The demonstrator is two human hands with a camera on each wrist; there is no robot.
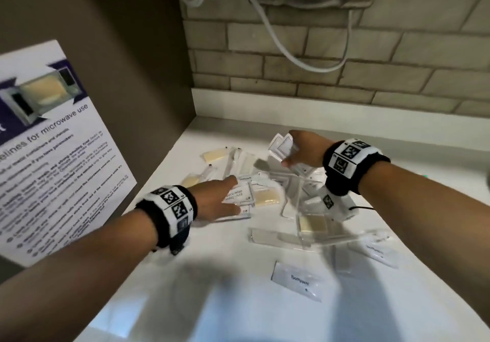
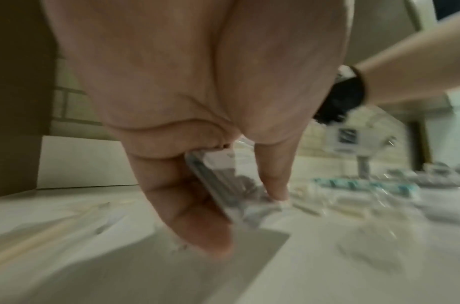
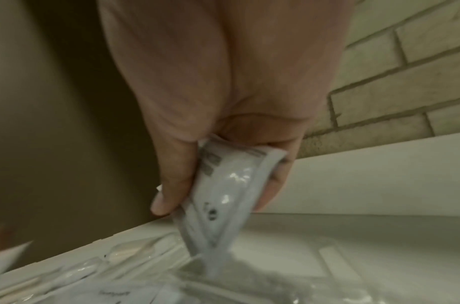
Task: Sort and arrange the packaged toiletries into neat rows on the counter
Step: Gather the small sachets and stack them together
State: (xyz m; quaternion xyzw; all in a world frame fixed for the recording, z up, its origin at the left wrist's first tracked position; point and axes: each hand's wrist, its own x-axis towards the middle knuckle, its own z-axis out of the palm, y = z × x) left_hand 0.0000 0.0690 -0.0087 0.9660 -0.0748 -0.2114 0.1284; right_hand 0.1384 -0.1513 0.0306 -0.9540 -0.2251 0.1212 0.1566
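A loose pile of packaged toiletries [image 1: 289,198] lies on the white counter [image 1: 212,275]: clear packets, cream soap bars and white sachets. My left hand [image 1: 222,198] grips a few flat white packets [image 1: 242,195] over the pile's left side; the left wrist view shows these packets [image 2: 218,185] pinched between thumb and fingers. My right hand [image 1: 299,148] is raised above the back of the pile and holds a small stack of clear-wrapped packets [image 1: 281,145]. In the right wrist view that stack [image 3: 223,189] bends between the thumb and fingers. A toothpaste sachet [image 1: 298,280] lies alone in front.
A brown side panel with a microwave-use poster [image 1: 53,150] closes the left. A brick wall [image 1: 344,58] with hanging white cables [image 1: 278,42] stands behind the counter. More toothpaste sachets [image 1: 376,249] lie at the right of the pile.
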